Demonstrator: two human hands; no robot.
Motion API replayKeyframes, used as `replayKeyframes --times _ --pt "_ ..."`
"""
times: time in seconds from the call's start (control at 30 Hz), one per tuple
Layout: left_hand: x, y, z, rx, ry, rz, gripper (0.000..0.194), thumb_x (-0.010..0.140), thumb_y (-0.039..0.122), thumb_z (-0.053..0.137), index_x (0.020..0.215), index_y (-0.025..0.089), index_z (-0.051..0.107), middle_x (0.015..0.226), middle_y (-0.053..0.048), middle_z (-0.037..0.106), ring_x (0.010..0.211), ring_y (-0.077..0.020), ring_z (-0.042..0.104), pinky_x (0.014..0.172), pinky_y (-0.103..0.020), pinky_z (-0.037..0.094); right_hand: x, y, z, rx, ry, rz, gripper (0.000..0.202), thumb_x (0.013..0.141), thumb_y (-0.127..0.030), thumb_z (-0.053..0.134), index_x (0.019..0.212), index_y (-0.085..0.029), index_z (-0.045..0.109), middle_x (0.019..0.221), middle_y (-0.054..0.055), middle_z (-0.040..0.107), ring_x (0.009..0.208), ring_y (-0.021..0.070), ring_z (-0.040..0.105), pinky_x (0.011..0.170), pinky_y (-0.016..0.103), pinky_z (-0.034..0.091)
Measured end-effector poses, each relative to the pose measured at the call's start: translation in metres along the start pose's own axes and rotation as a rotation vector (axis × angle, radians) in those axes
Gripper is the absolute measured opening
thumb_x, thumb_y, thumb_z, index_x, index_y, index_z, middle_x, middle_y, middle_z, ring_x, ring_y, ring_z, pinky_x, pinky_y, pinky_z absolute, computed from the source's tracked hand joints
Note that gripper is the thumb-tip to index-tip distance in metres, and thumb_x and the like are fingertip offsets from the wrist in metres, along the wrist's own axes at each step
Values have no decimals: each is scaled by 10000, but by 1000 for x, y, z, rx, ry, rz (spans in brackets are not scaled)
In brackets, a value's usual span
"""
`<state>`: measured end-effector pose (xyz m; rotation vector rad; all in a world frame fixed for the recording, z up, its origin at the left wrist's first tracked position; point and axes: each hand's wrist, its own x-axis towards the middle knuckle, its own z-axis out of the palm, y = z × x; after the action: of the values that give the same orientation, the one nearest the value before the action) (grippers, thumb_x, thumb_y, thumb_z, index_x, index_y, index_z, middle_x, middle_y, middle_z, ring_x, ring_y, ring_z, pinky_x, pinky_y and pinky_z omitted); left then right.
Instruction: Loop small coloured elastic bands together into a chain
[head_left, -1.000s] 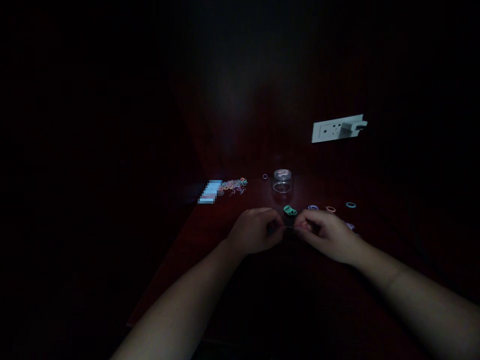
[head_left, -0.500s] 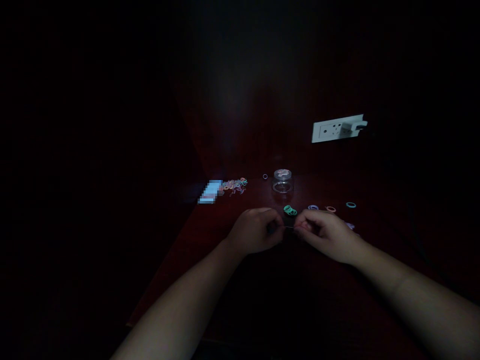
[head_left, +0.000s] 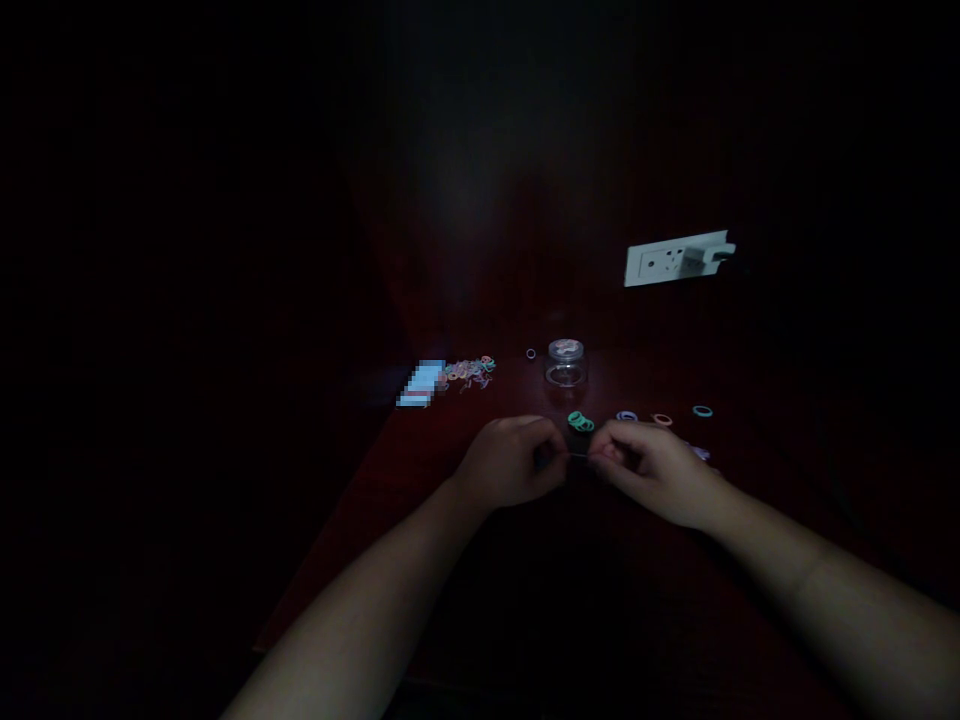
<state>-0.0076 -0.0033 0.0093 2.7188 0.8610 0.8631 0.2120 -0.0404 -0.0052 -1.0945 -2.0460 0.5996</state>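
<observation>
Between my two hands runs a thin pale band [head_left: 578,456], pinched at its left end by my left hand [head_left: 517,460] and at its right end by my right hand [head_left: 656,468]. Just beyond the fingertips lies a small cluster of green bands [head_left: 580,421]. A purple band [head_left: 627,416], an orange band [head_left: 662,420] and a teal band [head_left: 702,411] lie behind and to the right of my right hand. More purple bands [head_left: 699,453] show partly beside its knuckles.
A clear lidded jar [head_left: 565,364] stands at the back of the dark red table [head_left: 360,510]. Left of it are a small ring [head_left: 531,354], a pile of mixed bands [head_left: 469,371] and a bright blurred screen [head_left: 421,383]. A wall socket [head_left: 679,259] holds a plug.
</observation>
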Motion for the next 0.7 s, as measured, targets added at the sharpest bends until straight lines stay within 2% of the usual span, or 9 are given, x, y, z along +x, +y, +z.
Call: replayKeyframes --times 0.5,0.7 --pt "0 -1 -2 -31 -4 -16 59 794 232 582 823 195 618 807 0 653 708 -130 605 666 -265 481 0 3 1 -3 7 1 152 891 -290 553 783 -187 580 627 -19 503 567 117 444 518 237 379" --pt "-1 2 -1 -41 -4 -9 100 835 265 573 849 192 640 800 -6 656 710 -127 607 661 -261 481 -1 0 -1 -10 8 3 160 887 -294 548 774 -183 575 628 -19 495 571 120 443 520 239 378"
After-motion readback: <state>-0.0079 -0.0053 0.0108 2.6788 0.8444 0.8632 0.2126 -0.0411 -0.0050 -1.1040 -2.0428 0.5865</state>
